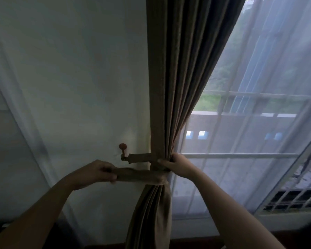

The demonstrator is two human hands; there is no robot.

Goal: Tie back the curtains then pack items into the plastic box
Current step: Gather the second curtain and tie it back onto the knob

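Note:
A brown curtain (180, 72) hangs gathered into a bunch beside the window. A matching fabric tieback (142, 175) wraps around it at waist height. My left hand (95, 174) grips the tieback's free end, held out to the left of the curtain. My right hand (176, 164) grips the bunched curtain and band from the right side. The tieback's other end (140, 157) is fastened to a wall hook with a round reddish knob (123, 146), just above my left hand. No plastic box is in view.
A white wall (79, 87) fills the left. A sheer white curtain (258, 105) covers the window at right, with a building and greenery outside. A dark ledge (196, 242) runs along the bottom. A metal grille (294, 198) sits at lower right.

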